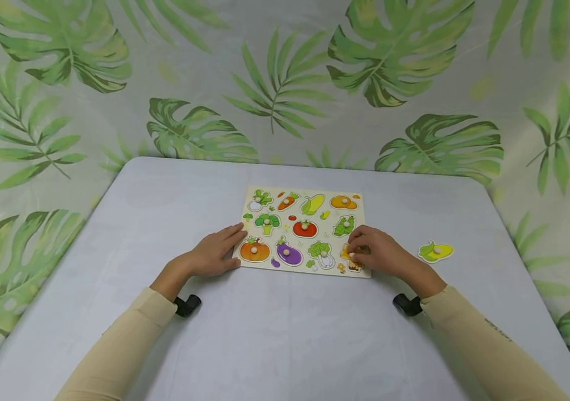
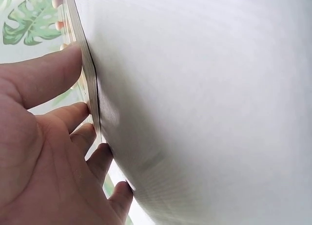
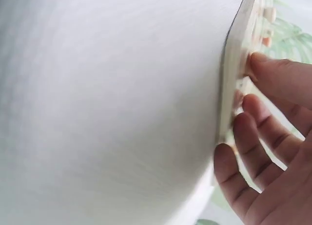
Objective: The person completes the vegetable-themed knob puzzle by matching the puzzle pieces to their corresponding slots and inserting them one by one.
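A wooden vegetable puzzle board (image 1: 285, 223) lies flat on the table, with knobbed pieces such as a tomato (image 1: 305, 228), an eggplant (image 1: 289, 254) and a pumpkin (image 1: 255, 252) in their places. My left hand (image 1: 216, 252) rests its extended fingertips and thumb against the board's left edge. At the lower right corner, my right hand (image 1: 380, 253) pinches the knob of the mushroom piece (image 1: 357, 265), partly covering it. The right wrist view shows the thumb and bent fingers (image 3: 254, 137) around the board's side. A loose corn piece (image 1: 436, 252) lies to the right of this hand.
The corn place (image 1: 313, 204) in the board's top row shows a printed picture with no knob. A white cloth covers the table (image 1: 285, 334), and a leaf-patterned curtain (image 1: 285, 83) hangs behind it. Dark wrist cameras (image 1: 407, 305) sit below both wrists.
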`<state>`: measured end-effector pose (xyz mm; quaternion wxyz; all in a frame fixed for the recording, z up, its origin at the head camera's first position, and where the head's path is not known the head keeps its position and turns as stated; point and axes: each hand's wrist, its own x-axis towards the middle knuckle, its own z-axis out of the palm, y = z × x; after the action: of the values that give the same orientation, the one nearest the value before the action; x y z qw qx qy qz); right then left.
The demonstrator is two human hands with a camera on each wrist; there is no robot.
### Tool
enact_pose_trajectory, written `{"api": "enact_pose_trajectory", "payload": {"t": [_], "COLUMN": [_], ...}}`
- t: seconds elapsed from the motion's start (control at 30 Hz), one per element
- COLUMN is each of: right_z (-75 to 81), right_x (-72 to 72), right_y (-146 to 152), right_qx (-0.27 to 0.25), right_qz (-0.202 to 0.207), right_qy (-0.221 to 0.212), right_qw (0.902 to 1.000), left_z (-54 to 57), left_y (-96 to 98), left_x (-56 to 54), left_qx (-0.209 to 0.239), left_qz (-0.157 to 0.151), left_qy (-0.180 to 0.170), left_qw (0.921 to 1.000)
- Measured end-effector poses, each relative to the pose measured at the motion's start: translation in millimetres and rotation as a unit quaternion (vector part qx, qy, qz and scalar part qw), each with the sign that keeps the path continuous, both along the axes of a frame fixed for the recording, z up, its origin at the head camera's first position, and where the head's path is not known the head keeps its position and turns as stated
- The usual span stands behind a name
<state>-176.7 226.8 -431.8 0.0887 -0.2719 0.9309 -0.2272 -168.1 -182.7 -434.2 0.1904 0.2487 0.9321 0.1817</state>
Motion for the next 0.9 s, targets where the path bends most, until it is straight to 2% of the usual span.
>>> {"api": "enact_pose_trajectory", "payload": {"t": [0.17, 0.3, 0.5, 0.73, 0.9], "right_z": [13.8, 28.6, 43.3, 48.1, 44.1], "right_x": [6.7, 14.5, 20.5, 24.6, 23.1], "right_y": [1, 9, 32, 73, 104], "right_qx": [0.042, 0.074, 0.074, 0.051, 0.076], "right_qz": [0.018, 0.006, -0.003, -0.046, -0.097], "right_qy": [-0.015, -0.027, -0.011, 0.003, 0.011], "right_qw": [0.9989, 0.9969, 0.9972, 0.9977, 0.9923], "left_z": [0.2, 0.4, 1.0, -2.5, 0.3], "left_y": [-0.1, -0.9, -2.5, -2.3, -0.9], "left_x": [-0.2, -0.2, -0.1, 3.5, 0.4], "left_qx": [0.0, 0.003, 0.009, 0.013, 0.003], "left_qz": [-0.003, -0.004, -0.005, 0.0, -0.009], "left_qy": [0.002, 0.001, -0.001, -0.004, 0.003], "left_qw": [1.0, 1.0, 0.9999, 0.9999, 1.0]}}
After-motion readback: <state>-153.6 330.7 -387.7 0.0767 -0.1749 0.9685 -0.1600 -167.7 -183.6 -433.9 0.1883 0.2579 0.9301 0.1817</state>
